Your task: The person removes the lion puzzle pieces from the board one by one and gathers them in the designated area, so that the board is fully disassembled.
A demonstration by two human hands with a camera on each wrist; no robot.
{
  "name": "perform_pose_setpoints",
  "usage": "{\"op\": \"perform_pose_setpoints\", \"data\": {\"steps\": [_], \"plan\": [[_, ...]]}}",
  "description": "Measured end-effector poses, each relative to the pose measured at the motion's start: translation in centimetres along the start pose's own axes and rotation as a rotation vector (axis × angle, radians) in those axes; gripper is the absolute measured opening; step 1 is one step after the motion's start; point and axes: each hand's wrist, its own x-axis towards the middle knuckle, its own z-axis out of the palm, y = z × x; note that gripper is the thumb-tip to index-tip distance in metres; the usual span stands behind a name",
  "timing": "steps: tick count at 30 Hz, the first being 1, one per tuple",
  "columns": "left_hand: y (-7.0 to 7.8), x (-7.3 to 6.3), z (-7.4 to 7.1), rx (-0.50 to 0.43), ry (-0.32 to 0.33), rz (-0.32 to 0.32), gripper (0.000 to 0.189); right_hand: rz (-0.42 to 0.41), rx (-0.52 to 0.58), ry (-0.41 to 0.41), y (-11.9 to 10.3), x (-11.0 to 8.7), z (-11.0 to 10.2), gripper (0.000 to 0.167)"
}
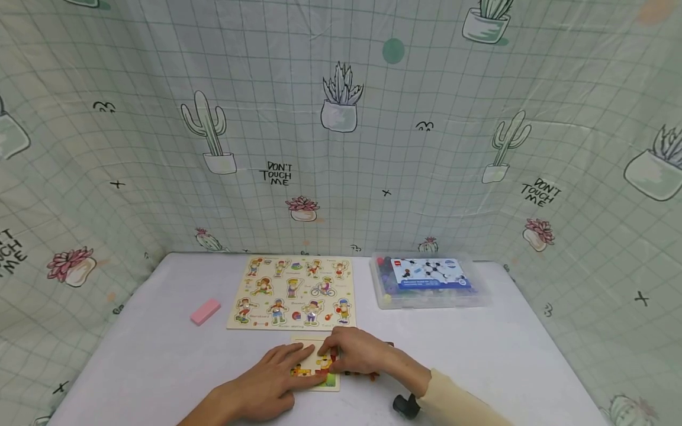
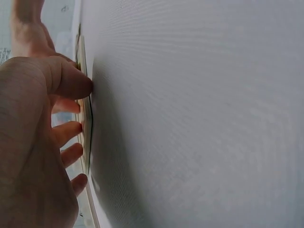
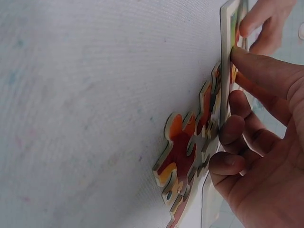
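A small wooden jigsaw board with a pale frame lies flat on the table. Some yellow, red and green picture pieces are set in its lower part. My left hand rests on the board from the left, fingers extended across it and the index fingertip on the lower pieces. From the right, my right hand pinches a red and yellow puzzle piece between thumb and index finger, over the board. Its other fingers curl beside the board's edge. Loose puzzle pieces in brown and orange lie right beside the board, partly under that hand.
Behind the board lies a larger wooden puzzle with sport figures. A pink eraser-like block is at the left, a clear plastic case at the back right. A black object sits by the right forearm. Patterned cloth encloses the table.
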Motion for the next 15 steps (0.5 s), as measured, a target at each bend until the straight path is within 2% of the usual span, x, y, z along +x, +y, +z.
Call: {"op": "perform_pose_setpoints", "data": {"steps": [15], "plan": [[0.07, 0.29, -0.15, -0.022, -0.081, -0.05, 0.065, -0.011, -0.024, 0.006, 0.1, 0.12, 0.1, 0.03]]}}
